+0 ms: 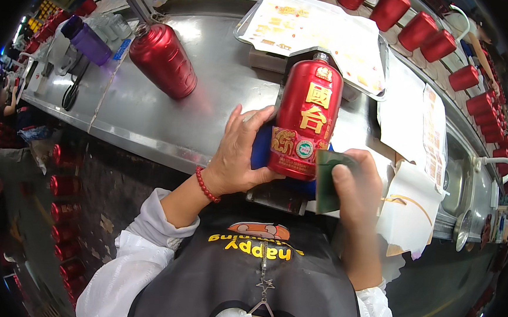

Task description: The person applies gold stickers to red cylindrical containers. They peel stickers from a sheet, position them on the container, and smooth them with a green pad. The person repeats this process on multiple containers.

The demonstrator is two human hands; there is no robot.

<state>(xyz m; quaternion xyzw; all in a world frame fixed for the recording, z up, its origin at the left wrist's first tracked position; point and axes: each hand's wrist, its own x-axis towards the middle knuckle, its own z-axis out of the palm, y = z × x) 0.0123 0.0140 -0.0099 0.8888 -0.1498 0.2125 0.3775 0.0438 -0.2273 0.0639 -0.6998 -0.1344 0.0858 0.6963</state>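
A red bottle [308, 112] with gold characters, a patterned gold band and a small round green-and-white emblem lies tilted in front of me on a dark support with blue parts [261, 146]. Along its left side my left hand [237, 148] steadies it, thumb against the base and fingers by the side. My right hand [355, 186] pinches a flat dark-green scraper [326, 184], its edge close to the bottle's lower right side. Whether the scraper touches the bottle I cannot tell. Some blur shows on the right hand.
A plain red bottle [163, 61] stands on the metal bench [215, 44] to the left, near a purple bottle [86, 41] and black scissors [73, 91]. Behind the work lies a tray [384, 67] with sheets of gold decals [319, 30]. Several red bottles line the conveyor [411, 54]; a sink [457, 184] is at right.
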